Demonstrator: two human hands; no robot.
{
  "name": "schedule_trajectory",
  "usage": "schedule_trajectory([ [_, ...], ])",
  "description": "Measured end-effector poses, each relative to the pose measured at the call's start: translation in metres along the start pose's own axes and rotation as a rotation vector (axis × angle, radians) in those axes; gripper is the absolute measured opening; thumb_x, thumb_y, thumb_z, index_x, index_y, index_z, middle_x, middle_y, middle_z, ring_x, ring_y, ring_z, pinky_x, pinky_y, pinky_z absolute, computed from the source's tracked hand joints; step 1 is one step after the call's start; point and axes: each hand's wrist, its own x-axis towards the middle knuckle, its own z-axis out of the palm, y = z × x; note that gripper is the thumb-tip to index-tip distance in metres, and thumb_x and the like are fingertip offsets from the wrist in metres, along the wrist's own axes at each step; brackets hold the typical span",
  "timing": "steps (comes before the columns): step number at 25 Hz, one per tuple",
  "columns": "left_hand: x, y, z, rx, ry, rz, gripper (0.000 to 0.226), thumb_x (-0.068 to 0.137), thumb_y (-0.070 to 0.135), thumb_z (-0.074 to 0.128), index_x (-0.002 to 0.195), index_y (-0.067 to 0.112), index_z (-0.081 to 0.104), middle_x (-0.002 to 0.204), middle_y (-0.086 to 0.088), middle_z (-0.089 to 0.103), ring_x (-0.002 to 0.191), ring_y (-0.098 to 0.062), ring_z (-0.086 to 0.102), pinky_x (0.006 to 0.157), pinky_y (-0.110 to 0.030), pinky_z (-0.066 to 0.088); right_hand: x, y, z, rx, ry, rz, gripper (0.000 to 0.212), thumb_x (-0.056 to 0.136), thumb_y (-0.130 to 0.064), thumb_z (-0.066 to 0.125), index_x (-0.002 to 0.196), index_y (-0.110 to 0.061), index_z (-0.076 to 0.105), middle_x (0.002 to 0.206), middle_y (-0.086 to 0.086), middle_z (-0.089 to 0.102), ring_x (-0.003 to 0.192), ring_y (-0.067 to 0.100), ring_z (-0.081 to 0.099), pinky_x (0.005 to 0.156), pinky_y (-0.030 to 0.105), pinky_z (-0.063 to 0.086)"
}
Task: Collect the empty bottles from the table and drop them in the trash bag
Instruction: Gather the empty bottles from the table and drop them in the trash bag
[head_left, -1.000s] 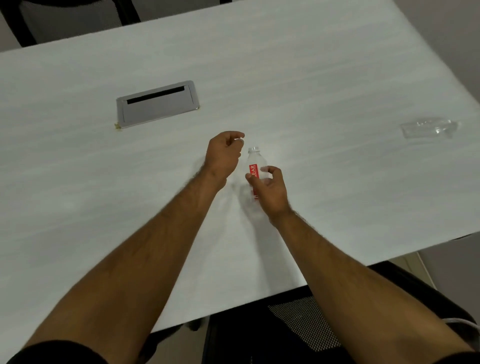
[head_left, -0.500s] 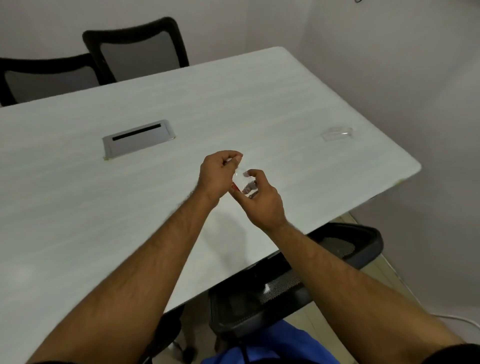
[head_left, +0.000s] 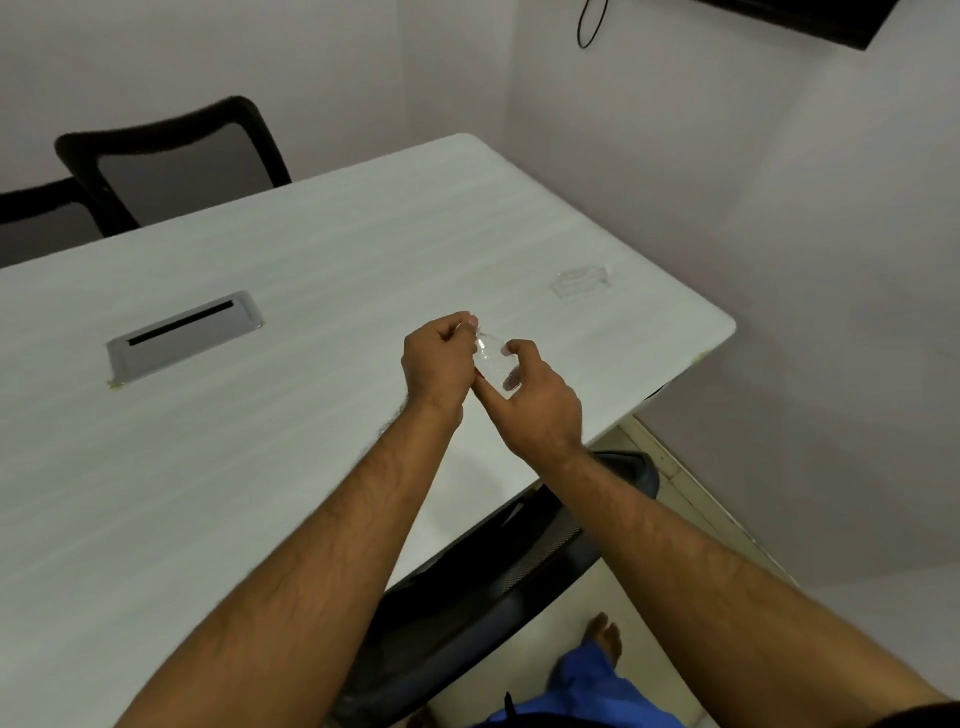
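Observation:
A small clear plastic bottle (head_left: 493, 361) with a red label is held above the white table (head_left: 260, 415), tilted with its neck toward the left. My right hand (head_left: 535, 400) wraps around its body. My left hand (head_left: 441, 364) is closed at the bottle's neck, fingertips pinched at the cap end. A second clear, crushed bottle (head_left: 579, 280) lies on its side near the table's far right edge, apart from both hands. No trash bag is in view.
A grey cable hatch (head_left: 182, 338) is set into the table to the left. Black mesh chairs stand at the far side (head_left: 171, 161) and under the near edge (head_left: 493, 571). Walls close in on the right.
The bottle stood upright on the table a second ago; now it is lifted and tilted between both hands. My view has swung up and to the right.

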Motion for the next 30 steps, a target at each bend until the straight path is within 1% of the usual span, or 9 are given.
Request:
schedule_trajectory([
  [4, 0.004, -0.009, 0.059, -0.007, 0.116, -0.068, 0.016, 0.089, 0.017, 0.068, 0.102, 0.014, 0.076, 0.102, -0.004, 0.075, 0.095, -0.023, 0.071, 0.089, -0.036, 0.058, 0.037, 0.049, -0.019, -0.155, -0.018, -0.077, 0.060, 0.083, -0.068, 0.055, 0.126, -0.027, 0.051, 0.099, -0.005, 0.067, 0.080, 0.017, 0.066, 0.068, 0.032, 0.054],
  [8, 0.018, -0.010, 0.125, -0.194, -0.174, -0.207, 0.020, 0.094, 0.008, 0.060, 0.111, 0.006, 0.070, 0.107, -0.012, 0.072, 0.100, -0.025, 0.069, 0.092, -0.034, 0.054, 0.104, 0.111, -0.075, 0.810, -0.704, 0.378, 0.044, 0.091, -0.057, 0.058, 0.110, -0.017, 0.060, 0.083, 0.006, 0.065, 0.060, 0.017, 0.060, 0.055, 0.029, 0.049],
  [11, 0.025, -0.018, 0.162, -0.276, -0.343, -0.282, 0.021, 0.097, 0.006, 0.053, 0.112, 0.005, 0.067, 0.106, -0.013, 0.071, 0.099, -0.025, 0.069, 0.096, -0.038, 0.050, 0.132, 0.160, -0.097, 1.103, -0.998, 0.685, 0.052, 0.088, -0.060, 0.058, 0.113, -0.014, 0.065, 0.086, 0.008, 0.069, 0.064, 0.018, 0.066, 0.054, 0.027, 0.052],
  [14, 0.031, -0.033, 0.195, -0.230, -0.251, -0.320, 0.020, 0.097, 0.012, 0.055, 0.111, 0.007, 0.068, 0.105, -0.011, 0.071, 0.095, -0.024, 0.069, 0.090, -0.036, 0.052, 0.155, 0.184, -0.097, 0.950, -0.959, 0.662, 0.056, 0.084, -0.064, 0.061, 0.112, -0.015, 0.069, 0.095, 0.007, 0.074, 0.078, 0.019, 0.071, 0.067, 0.032, 0.056],
  [17, 0.049, -0.041, 0.221, -0.082, -0.040, -0.333, 0.010, 0.092, 0.018, 0.064, 0.093, 0.010, 0.070, 0.090, -0.008, 0.073, 0.079, -0.019, 0.069, 0.081, -0.032, 0.055, 0.178, 0.186, -0.093, 0.696, -0.707, 0.504, 0.059, 0.083, -0.059, 0.068, 0.105, -0.005, 0.072, 0.088, 0.008, 0.072, 0.071, 0.020, 0.067, 0.062, 0.032, 0.053],
  [19, 0.065, -0.043, 0.232, -0.124, -0.087, -0.344, 0.012, 0.093, 0.014, 0.061, 0.099, 0.008, 0.070, 0.087, -0.008, 0.072, 0.076, -0.017, 0.067, 0.084, -0.033, 0.053, 0.189, 0.191, -0.090, 0.667, -0.610, 0.459, 0.063, 0.086, -0.056, 0.067, 0.106, 0.004, 0.069, 0.083, 0.009, 0.069, 0.069, 0.022, 0.064, 0.056, 0.031, 0.052],
  [24, 0.099, -0.055, 0.268, -0.410, -0.364, -0.411, 0.015, 0.098, 0.017, 0.055, 0.100, 0.007, 0.067, 0.086, -0.009, 0.071, 0.079, -0.019, 0.068, 0.085, -0.034, 0.050, 0.222, 0.211, -0.094, 1.073, -0.745, 0.758, 0.041, 0.090, -0.056, 0.060, 0.097, -0.016, 0.069, 0.073, 0.002, 0.065, 0.052, 0.014, 0.061, 0.045, 0.021, 0.046],
  [28, 0.136, -0.068, 0.306, -0.531, -0.424, -0.442, 0.017, 0.098, 0.019, 0.054, 0.103, 0.009, 0.067, 0.089, -0.009, 0.073, 0.081, -0.019, 0.070, 0.086, -0.035, 0.052, 0.267, 0.239, -0.086, 1.210, -0.742, 0.893, 0.045, 0.087, -0.057, 0.063, 0.101, -0.015, 0.065, 0.075, 0.002, 0.062, 0.049, 0.014, 0.062, 0.040, 0.020, 0.046],
  [30, 0.159, -0.076, 0.330, -0.420, -0.390, -0.420, 0.019, 0.099, 0.019, 0.053, 0.104, 0.008, 0.067, 0.089, -0.007, 0.074, 0.079, -0.016, 0.071, 0.083, -0.034, 0.053, 0.295, 0.263, -0.078, 1.186, -0.755, 0.934, 0.047, 0.087, -0.058, 0.061, 0.097, -0.012, 0.068, 0.077, 0.004, 0.066, 0.052, 0.015, 0.064, 0.042, 0.021, 0.049],
])
